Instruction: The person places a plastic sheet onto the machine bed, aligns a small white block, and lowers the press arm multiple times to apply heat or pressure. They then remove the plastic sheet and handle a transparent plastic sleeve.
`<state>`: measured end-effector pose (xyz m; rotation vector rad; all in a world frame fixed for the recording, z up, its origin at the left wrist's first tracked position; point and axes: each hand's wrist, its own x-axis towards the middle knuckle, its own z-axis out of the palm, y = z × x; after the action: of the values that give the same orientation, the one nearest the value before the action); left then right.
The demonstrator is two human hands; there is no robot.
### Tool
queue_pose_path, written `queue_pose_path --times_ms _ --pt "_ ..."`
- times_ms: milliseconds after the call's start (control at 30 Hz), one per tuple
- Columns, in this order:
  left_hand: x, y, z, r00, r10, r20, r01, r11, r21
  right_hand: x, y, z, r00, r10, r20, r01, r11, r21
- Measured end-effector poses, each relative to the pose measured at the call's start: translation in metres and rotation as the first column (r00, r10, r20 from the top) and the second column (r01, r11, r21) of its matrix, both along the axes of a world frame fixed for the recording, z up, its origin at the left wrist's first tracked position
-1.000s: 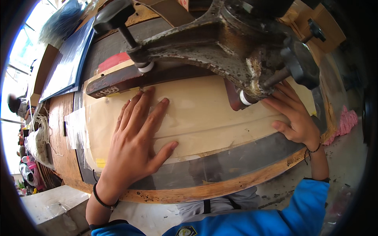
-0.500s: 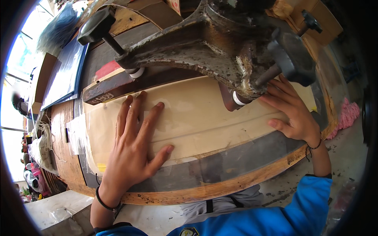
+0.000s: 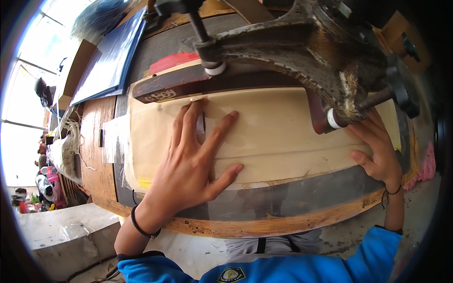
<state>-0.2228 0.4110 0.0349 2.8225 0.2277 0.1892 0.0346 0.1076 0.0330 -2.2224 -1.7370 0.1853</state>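
A long beige sheet (image 3: 283, 113) lies on the worktable under a heavy, worn metal bracket (image 3: 283, 49). My left hand (image 3: 186, 170) rests on the sheet's left part, fingers spread and thumb out to the right. Its longest fingertips reach the dark bar (image 3: 165, 85) below the bracket. On the right, my right hand (image 3: 377, 151) lies at the sheet's far end, fingers stretched out beneath a black-knobbed screw (image 3: 401, 85). The bracket partly hides those fingertips. Neither hand appears to grip anything. A second short dark bar (image 3: 317, 111) sits by the bracket's right foot.
The table's wooden front edge (image 3: 264, 227) curves close to my body. Blue-edged sheets (image 3: 111, 56) lie at the back left, near a cardboard piece (image 3: 78, 70). White strings (image 3: 66, 146) hang at the left, and pink cloth (image 3: 424, 170) lies at the right edge.
My view has turned left, so table, bracket and hands appear further right. Both hands stay on the sheet with fingers spread, in nearly the same places.
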Motion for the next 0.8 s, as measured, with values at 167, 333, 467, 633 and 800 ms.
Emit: queue_pose_path --times_ms 167,333,467,633,800 --pt "-0.0022 0.0015 0.0005 1.0 -0.002 0.011 0.001 0.999 0.037 0.0009 0.0034 0.0007 1.0 0.003 -0.015 -0.004 1.0 -0.02" --pt "-0.0032 -0.0006 -0.0001 0.999 0.029 0.026 -0.03 0.997 0.066 0.0008 0.0032 0.0012 0.999 -0.014 -0.03 0.013 0.999 -0.042" --pt "-0.0049 -0.0029 -0.001 0.998 0.057 0.037 -0.059 0.996 0.068 0.0012 0.0021 0.0003 1.0 -0.009 -0.03 0.008 0.999 -0.033" --pt "-0.0051 -0.003 0.0001 0.998 0.037 0.042 -0.042 0.992 0.12 0.001 0.0012 -0.0014 1.0 -0.008 -0.028 0.007 1.0 -0.021" --pt "-0.0048 -0.0036 -0.0005 0.997 0.063 0.042 -0.067 0.993 0.098 0.0019 0.0018 -0.0012 0.999 -0.011 -0.042 0.01 1.0 -0.026"
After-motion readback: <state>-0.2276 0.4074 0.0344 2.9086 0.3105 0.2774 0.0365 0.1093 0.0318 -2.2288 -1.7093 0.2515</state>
